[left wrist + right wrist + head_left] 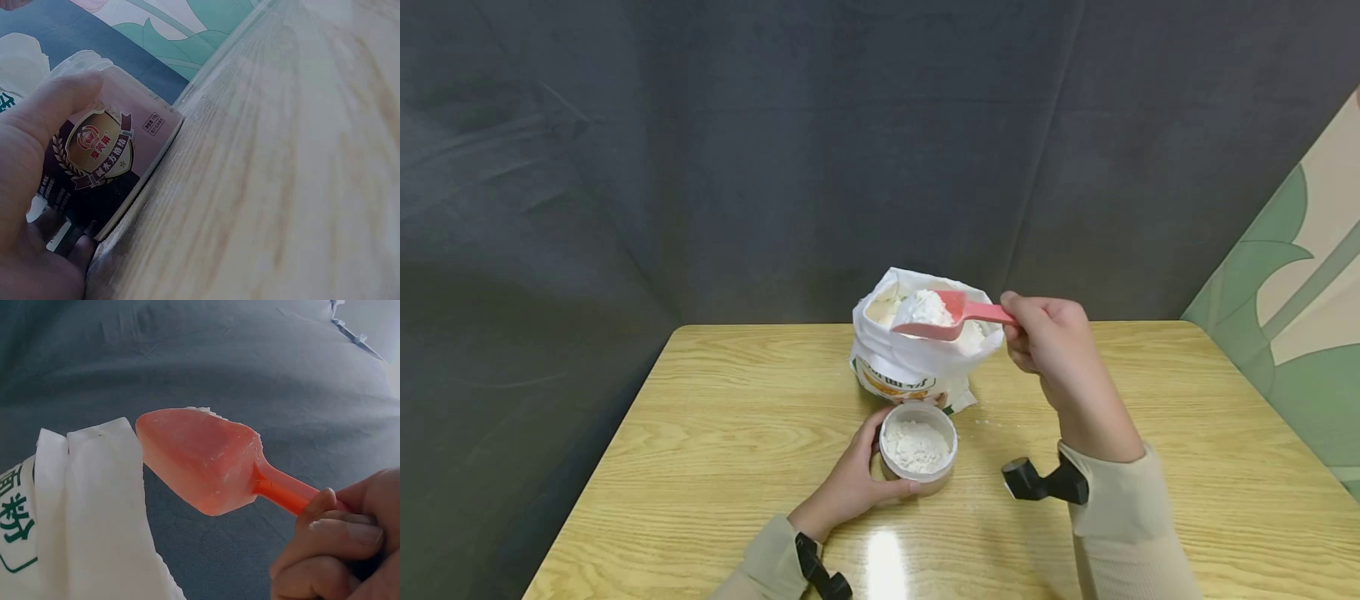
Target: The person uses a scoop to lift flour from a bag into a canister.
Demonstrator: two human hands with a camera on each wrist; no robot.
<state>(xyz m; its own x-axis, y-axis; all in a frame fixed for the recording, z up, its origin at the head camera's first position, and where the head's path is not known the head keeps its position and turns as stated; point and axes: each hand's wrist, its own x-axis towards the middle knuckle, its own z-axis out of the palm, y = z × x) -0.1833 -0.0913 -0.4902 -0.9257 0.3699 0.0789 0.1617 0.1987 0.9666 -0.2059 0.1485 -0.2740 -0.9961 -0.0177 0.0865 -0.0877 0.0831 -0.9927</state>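
In the head view my right hand (1051,337) grips the handle of a pink scoop (951,321) heaped with white flour (925,308). The scoop is held above the open top of a white flour bag (895,358), whose rim is folded down. My left hand (853,479) curls round a round plastic jar (917,477) standing on the table in front of the bag, with flour inside. The left wrist view shows the jar's printed label (100,147) and the thumb across its side. From below, the right wrist view shows the scoop's underside (194,456) beside the bag's folded rim (103,506).
The wooden table (737,400) carries a few white specks of powder (988,422) right of the jar. Behind it hangs a dark cloth (820,158). A wall with a green leaf pattern (1262,283) stands on the right. Black wrist cameras (1045,481) sit on both sleeves.
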